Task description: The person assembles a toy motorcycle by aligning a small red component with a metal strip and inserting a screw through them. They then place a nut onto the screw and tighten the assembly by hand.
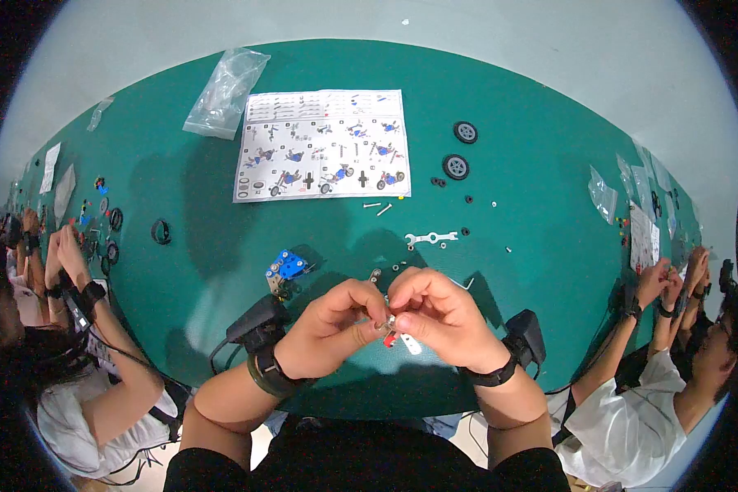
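My left hand (pixel 343 321) and my right hand (pixel 439 320) meet near the table's front edge, both closed in a pinch. Between their fingertips is a small model part with a red piece (pixel 390 339) and a white strip with holes (pixel 410 344). Fingers hide the rest of it. To the left of my hands lies a blue plate assembly (pixel 288 266) with metal strips and fasteners. A silver wrench (pixel 432 239) rests just beyond my hands, and a bent hex key (pixel 467 284) shows by my right fingers. A few small nuts (pixel 396 267) are scattered close to my fingertips.
A printed instruction sheet (pixel 324 176) lies on the green table (pixel 533 246), beside a clear plastic bag (pixel 225 94). Two wheels (pixel 465 132), two screws (pixel 384 209) and small black rings (pixel 469 199) sit to the right. A black band (pixel 161 231) is leftward. Other people work at both sides.
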Tool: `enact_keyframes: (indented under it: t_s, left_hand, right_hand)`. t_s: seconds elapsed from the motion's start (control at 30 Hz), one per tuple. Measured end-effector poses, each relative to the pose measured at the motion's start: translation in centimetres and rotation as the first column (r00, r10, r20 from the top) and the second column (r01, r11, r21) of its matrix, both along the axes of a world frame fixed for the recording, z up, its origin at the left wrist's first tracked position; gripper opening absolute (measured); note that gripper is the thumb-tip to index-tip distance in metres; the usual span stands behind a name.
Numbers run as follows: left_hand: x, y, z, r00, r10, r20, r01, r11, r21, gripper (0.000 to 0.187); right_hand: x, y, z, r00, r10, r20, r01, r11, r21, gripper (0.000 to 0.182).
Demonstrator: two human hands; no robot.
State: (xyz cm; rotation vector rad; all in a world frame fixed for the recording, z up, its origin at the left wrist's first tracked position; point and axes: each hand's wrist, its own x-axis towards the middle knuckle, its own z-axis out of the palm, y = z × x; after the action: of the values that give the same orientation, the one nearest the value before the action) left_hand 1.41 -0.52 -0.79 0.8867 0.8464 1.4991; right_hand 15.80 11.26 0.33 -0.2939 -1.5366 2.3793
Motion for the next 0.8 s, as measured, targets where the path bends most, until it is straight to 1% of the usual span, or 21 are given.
enact_keyframes:
  t_s: [0.1,0.2,0.33,0.43,0.5,0.53,0.57,0.63,0.67,0.7,0.77,0.8]
  left_hand:
    - [0.0,-0.1,-0.3,1.0,-0.023,0.015,0.023,1.0,0.0,0.008]
    - [0.0,0.1,-0.6,0.997,-0.052,-0.058,0.053,0.998,0.03,0.008]
    - [0.0,0.0,-0.8,0.999,-0.042,0.01,0.042,0.999,-0.015,0.009]
    - [0.0,0.0,-0.8,1.0,-0.026,0.016,0.026,0.999,-0.023,0.008]
    - [0.1,0.1,-0.5,1.0,-0.025,0.0,0.025,0.999,-0.031,0.009]
    - [0.2,0.0,-1.2,0.999,-0.037,-0.003,0.037,0.999,-0.021,0.01]
    - [0.2,0.0,-1.3,0.998,-0.031,-0.055,0.031,0.999,-0.011,0.011]
    - [0.3,0.0,-1.2,1.0,-0.019,-0.001,0.019,0.999,-0.028,0.012]
    - [0.4,-0.1,-1.3,1.0,-0.005,0.003,0.005,1.0,-0.03,0.011]
    - [0.5,-0.1,-1.6,0.999,-0.012,0.043,0.013,1.0,-0.026,0.011]
    - [0.5,-0.1,-1.6,0.999,-0.015,0.05,0.016,1.0,-0.024,0.01]
    - [0.4,0.0,-1.5,1.0,-0.014,0.014,0.015,1.0,-0.026,0.009]
  right_hand:
    - [0.1,0.2,0.1,0.999,0.017,0.028,-0.017,1.0,-0.016,0.018]
    - [0.2,0.1,-0.2,0.999,0.025,0.036,-0.025,0.999,-0.024,0.017]
    - [0.1,0.3,-0.6,0.999,0.033,0.0,-0.033,0.999,0.019,0.013]
    - [0.0,0.5,0.3,0.998,0.028,0.063,-0.031,0.999,0.04,0.01]
    - [0.1,0.5,0.3,0.996,0.004,0.089,-0.007,1.0,0.028,0.011]
    - [0.1,0.3,0.2,0.996,-0.002,0.094,0.0,1.0,0.019,0.011]
    - [0.1,0.2,0.1,0.996,-0.02,0.091,0.018,0.999,0.029,0.011]
    - [0.1,0.4,-0.6,0.998,-0.027,0.052,0.02,0.991,0.131,0.01]
    - [0.1,0.4,-0.6,0.998,-0.039,0.052,0.033,0.992,0.123,0.011]
    - [0.0,0.4,-0.5,0.998,-0.032,0.05,0.026,0.992,0.125,0.011]
    - [0.0,0.5,-0.3,0.998,-0.025,0.064,0.016,0.991,0.131,0.011]
    - [0.0,0.5,-0.3,0.997,-0.037,0.065,0.03,0.993,0.112,0.011]
